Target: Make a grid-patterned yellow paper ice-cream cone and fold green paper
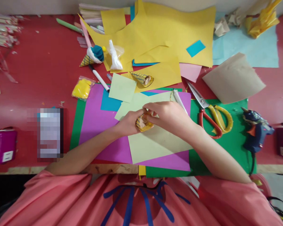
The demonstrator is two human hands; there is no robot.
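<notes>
Free path over pale green paper (160, 144) to the near edge of the surface (44, 56), scissors (202, 104) and glue gun (256, 135) between right hand (165, 111) and right edge, lying cone (140, 77) obstructing the far side, open stretch beyond the phone (49, 133)

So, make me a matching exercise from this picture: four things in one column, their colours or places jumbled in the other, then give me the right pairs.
Things:
1. Nearest gridded cone
2. Scissors
3. Glue gun
4. Small packet

Colours or places:
a. Clear, with yellow contents
b. Between the left hand and right hand
c. One red handle loop, one yellow
d. Dark blue and orange

Right pairs: 1-b, 2-c, 3-d, 4-a.
</notes>
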